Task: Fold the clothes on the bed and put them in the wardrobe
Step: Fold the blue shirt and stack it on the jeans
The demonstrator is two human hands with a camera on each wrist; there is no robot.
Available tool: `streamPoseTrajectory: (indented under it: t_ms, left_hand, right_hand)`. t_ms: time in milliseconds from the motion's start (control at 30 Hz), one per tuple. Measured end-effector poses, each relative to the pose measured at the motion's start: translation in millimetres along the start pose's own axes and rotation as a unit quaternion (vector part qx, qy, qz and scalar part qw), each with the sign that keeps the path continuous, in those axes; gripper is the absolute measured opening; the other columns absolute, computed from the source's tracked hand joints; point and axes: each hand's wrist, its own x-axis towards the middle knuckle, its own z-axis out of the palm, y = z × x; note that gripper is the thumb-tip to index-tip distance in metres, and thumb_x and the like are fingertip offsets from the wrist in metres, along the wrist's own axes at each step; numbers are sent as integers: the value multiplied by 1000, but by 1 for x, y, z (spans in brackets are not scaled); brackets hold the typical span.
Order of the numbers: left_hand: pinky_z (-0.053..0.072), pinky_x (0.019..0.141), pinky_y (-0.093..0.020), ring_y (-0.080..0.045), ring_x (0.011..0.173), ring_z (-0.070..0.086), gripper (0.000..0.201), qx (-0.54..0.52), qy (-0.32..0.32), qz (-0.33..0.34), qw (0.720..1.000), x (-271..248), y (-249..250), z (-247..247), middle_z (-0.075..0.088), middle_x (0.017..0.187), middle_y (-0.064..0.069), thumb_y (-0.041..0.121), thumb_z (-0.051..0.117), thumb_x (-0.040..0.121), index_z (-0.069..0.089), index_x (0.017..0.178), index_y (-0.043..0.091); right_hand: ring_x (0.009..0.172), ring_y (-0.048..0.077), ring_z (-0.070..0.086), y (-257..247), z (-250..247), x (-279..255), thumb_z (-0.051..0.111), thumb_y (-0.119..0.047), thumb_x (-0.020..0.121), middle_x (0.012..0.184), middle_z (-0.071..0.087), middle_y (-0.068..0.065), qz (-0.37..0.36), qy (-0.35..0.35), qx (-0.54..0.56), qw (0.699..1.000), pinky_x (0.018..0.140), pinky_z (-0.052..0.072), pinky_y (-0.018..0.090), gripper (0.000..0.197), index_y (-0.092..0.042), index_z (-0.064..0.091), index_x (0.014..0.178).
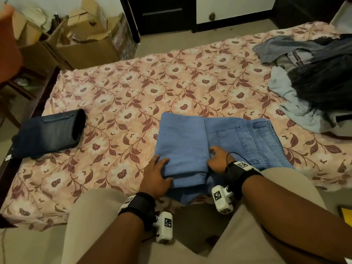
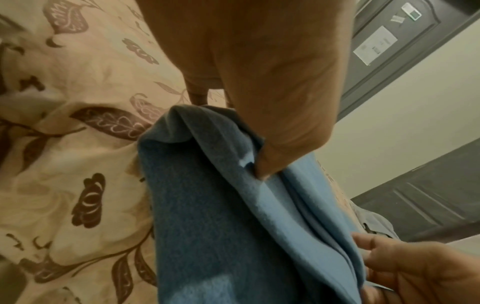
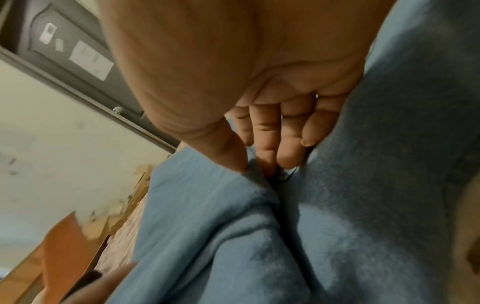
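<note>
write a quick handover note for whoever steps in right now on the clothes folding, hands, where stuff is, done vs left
Left hand: grips the near left corner of the blue trousers, thumb on top, fingers under the folded layers.
Right hand: fingers curled at the edge of the folded-over part, pinching the cloth.
Blue trousers lie mid-fold at the near edge of the bed, legs folded over the seat.
Done: dark jeans folded, lying at the left of the bed.
Left: finish this fold, fold the pile of clothes at the far right, then put everything in the wardrobe.
</note>
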Motion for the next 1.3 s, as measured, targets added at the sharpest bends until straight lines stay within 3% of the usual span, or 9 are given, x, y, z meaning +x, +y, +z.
streamPoseTrajectory:
  t_ms: [100,167,267,333,533,767,933,1033,1300]
  left_hand:
    - [29,123,-43,-30,149,30,67,-34,34,-12,999,-1,-1,-1,20,167,-4,19,72,85,48,147,27]
    - [42,114,-46,-28,140,38,61,-5,67,-16,998,-4,1,0,31,158,-2,27,73,83,49,140,31]
    - [51,86,-41,-23,105,52,30,64,122,32,990,-6,6,-1,53,118,2,36,68,82,57,110,31]
    - [49,77,-41,-24,90,54,17,68,130,62,987,-6,10,-1,58,100,1,37,59,85,62,98,27]
    - [49,82,-41,-28,100,50,19,62,107,37,992,-14,-2,6,55,111,-3,18,60,87,64,105,22]
    - [49,71,-40,-28,87,54,7,-8,152,44,987,-16,-4,0,54,104,-3,24,56,100,55,106,23]
    - [47,66,-39,-23,80,51,11,0,172,53,984,-19,0,-3,49,95,4,29,56,99,46,96,29]
    - [40,61,-37,-26,73,48,17,57,147,53,986,-19,7,-2,48,89,0,21,58,94,42,91,25]
    - [49,70,-42,-35,82,61,15,76,129,29,988,-13,-6,-6,63,95,-10,30,46,105,52,100,16]
  right_hand:
    - [119,31,57,-5,9,-11,77,-26,69,139,49,8,-45,2,-39,998,103,49,41,100,-25,23,152]
    - [119,33,52,-7,17,-22,85,-35,62,136,40,8,-50,22,-121,991,102,50,43,107,-32,21,148]
    - [110,30,49,-14,34,-38,80,-57,69,127,36,6,-60,83,-229,968,94,51,43,85,-29,32,133]
    - [105,30,52,-17,38,-41,70,-54,82,126,38,8,-67,109,-248,960,90,51,43,60,-24,41,124]
    - [89,25,52,-17,35,-47,60,-31,93,117,39,5,-129,119,-199,964,85,53,41,17,-20,51,103]
    - [85,31,53,-22,25,-54,59,-19,91,112,44,7,-179,195,-136,955,77,50,40,13,-17,55,103]
    - [85,28,48,-24,18,-53,61,-23,88,105,43,6,-144,140,-245,949,72,37,34,21,-19,43,99]
    - [91,35,55,-22,17,-48,58,-22,90,111,49,11,-145,140,-260,944,74,41,37,19,-18,45,103]
    - [105,43,59,-22,23,-47,51,-15,97,123,56,19,-188,78,-350,914,84,47,44,25,-10,49,121]
